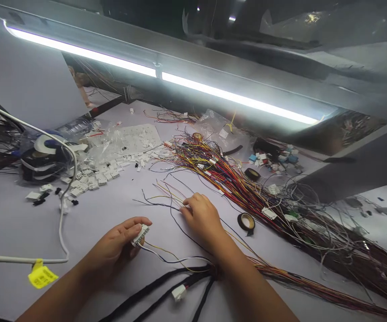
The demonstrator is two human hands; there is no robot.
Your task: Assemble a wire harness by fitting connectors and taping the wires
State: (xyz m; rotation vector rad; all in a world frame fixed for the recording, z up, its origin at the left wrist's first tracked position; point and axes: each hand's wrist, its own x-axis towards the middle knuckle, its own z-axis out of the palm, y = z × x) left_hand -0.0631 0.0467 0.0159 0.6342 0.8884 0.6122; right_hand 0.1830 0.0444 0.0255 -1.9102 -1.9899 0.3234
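My left hand (pixel 121 239) grips a white connector housing (pixel 141 234) between thumb and fingers. White, blue and yellow wires run from this housing to the wrapped harness near the table's front edge. Further right, my right hand (pixel 202 218) has its fingers curled together over several loose thin wires (pixel 161 197), pinching them; the exact grip is partly hidden under the fingers. Black taped branches (pixel 156 286) of the harness spread out below the hands. Among them lies a small white connector (pixel 179 293), apart from both hands.
A thick bundle of coloured wires (pixel 220 174) crosses the table at right. Black tape rolls (pixel 246 222) lie beside it. White connector housings (pixel 93 179) are scattered at left, near a white cable (pixel 73 179) with a yellow tag (pixel 42 276). A lamp (pixel 233 96) hangs above.
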